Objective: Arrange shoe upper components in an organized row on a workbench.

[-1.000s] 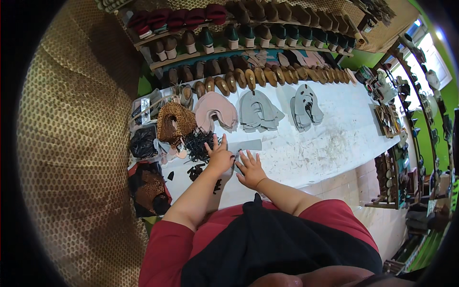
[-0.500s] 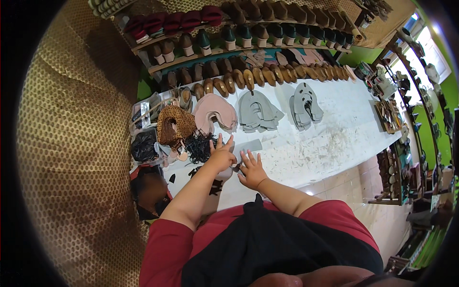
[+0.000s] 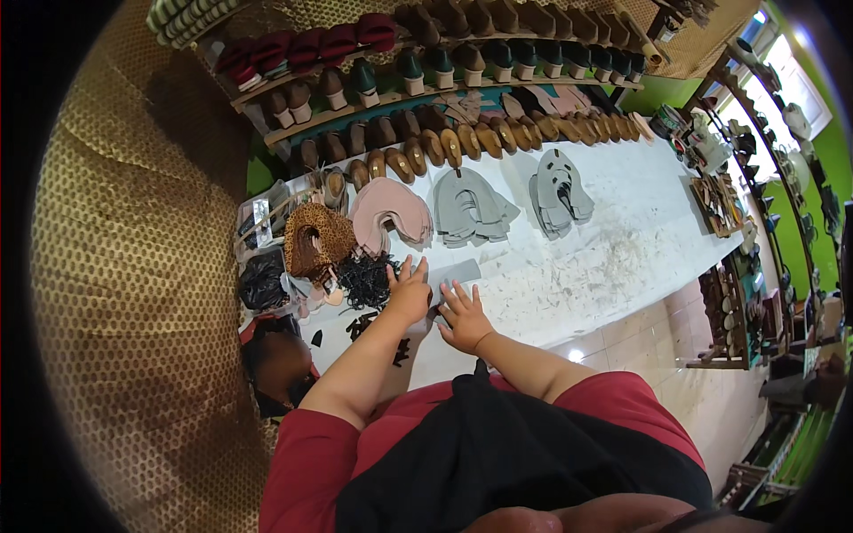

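My left hand (image 3: 409,295) is on the near part of the white table (image 3: 613,284), its fingers stretched forward and apart. Close on its right, my right hand (image 3: 464,322) also has its fingers spread. A narrow dark piece shows in the gap between the hands; its kind is too small to make out. Just beyond the fingertips lies a flat grey strip (image 3: 460,271). Beside the left hand is a heap of thin black strips (image 3: 366,281). Small black cut pieces (image 3: 362,327) lie near my left forearm and partly behind it.
Stacked curved cutouts lie farther back: pink (image 3: 391,209), grey (image 3: 473,204), another grey stack (image 3: 562,195). Leopard-print pieces (image 3: 313,240) sit at left by a black plastic bag (image 3: 264,280). Shoe lasts (image 3: 450,142) line the back, below racks. A person (image 3: 277,364) is at the left corner.
The view has shifted slightly, so the table's things appear a little farther left. My hands remain close together, fingers spread, in nearly the same place.
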Demonstrator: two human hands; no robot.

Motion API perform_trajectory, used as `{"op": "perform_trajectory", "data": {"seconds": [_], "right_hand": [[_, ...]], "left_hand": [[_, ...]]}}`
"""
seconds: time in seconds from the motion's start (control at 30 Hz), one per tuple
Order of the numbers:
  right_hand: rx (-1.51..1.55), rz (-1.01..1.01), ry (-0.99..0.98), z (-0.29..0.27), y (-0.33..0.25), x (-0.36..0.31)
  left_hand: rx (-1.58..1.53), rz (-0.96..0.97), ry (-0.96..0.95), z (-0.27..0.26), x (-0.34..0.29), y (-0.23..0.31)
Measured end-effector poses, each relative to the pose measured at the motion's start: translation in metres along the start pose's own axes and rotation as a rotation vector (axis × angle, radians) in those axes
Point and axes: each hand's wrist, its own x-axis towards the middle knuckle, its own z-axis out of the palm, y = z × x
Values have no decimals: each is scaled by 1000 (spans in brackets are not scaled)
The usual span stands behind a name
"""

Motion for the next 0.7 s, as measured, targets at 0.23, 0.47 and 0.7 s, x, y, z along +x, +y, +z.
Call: {"op": "perform_trajectory", "data": {"seconds": [0.23, 0.47, 0.7], "right_hand": [[-4, 8, -6, -1, -1, -1], [24, 16, -7, 0, 0, -1], [58, 93, 116, 16, 12, -3]], "left_hand": [[-22, 52, 61, -2, 3, -3], [85, 20, 18, -2, 7, -6], [-212, -167, 109, -9, 0, -4]]}}
